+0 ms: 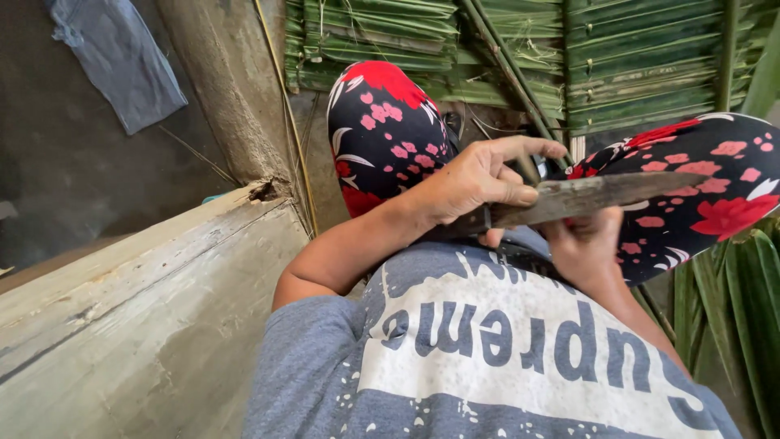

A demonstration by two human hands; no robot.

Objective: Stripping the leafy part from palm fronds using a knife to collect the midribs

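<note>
My left hand (475,180) grips the handle of a large knife, thumb pressed along its top. The dark, worn blade (605,193) points right across my lap at knee height. My right hand (583,246) sits just under the blade with its fingers curled inward; whatever is in it is hidden by the blade and fingers. Both hands are between my raised knees, which are in black trousers with red and pink flowers (383,130). My grey printed shirt (487,358) fills the lower frame.
Woven green palm-leaf panels (634,65) lie ahead beyond my knees. Loose long green leaves (735,297) stand at the right. A weathered wooden plank (146,317) runs along my left, beside a concrete post (231,89). A blue cloth (122,61) lies on the dark floor.
</note>
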